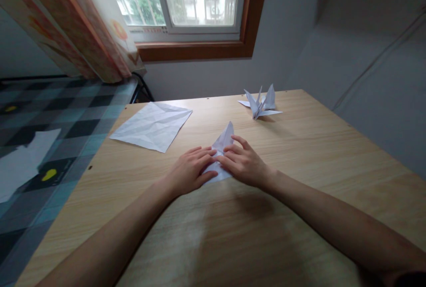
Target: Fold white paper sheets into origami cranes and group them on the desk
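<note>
A folded piece of white paper lies on the wooden table, its pointed tip directed away from me. My left hand rests flat on the paper's left side, fingers stretched across it and thumb near the lower edge. From the right, my right hand presses on the paper with fingers apart, the index finger up by the pointed flap. Fingertips of both hands nearly meet at the paper's middle and hide part of its folds. Neither hand grips it.
A creased, unfolded white sheet lies at the table's back left. A folded paper crane stands at the back right. The table has its far edge near the windowed wall. Left of it, a checkered cloth carries torn-edged white paper.
</note>
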`<state>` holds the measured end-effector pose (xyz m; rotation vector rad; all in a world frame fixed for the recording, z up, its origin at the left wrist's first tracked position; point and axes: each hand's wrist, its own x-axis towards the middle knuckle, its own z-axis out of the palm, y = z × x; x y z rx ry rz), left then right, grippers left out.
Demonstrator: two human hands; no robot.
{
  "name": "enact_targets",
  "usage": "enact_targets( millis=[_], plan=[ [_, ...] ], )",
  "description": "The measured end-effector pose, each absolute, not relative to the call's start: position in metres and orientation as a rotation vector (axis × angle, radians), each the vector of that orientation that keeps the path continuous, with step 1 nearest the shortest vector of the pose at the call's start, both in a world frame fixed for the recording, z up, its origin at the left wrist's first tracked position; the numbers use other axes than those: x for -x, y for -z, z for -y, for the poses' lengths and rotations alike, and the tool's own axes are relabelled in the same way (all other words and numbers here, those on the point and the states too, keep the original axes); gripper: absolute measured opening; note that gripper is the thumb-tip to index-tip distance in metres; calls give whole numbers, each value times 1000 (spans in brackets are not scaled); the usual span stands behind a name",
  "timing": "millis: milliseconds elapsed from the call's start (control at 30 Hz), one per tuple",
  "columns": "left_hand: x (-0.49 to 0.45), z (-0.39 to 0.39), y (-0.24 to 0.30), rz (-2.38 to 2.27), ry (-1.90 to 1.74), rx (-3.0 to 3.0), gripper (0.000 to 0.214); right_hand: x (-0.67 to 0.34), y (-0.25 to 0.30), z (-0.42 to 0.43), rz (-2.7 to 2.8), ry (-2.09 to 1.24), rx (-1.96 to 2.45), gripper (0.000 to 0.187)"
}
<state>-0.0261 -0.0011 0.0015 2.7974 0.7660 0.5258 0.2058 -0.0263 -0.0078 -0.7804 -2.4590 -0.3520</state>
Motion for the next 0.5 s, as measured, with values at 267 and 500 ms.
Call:
enact_targets(
  millis=[267, 500],
  plan=[
    [27, 0, 0, -751, -497, -2835, 32, -208, 14, 19, 2285, 183, 1178, 41],
    [28, 0, 1, -727, -420, -2916, 34, -215, 22, 11, 2518, -60, 1332, 58]
  ],
)
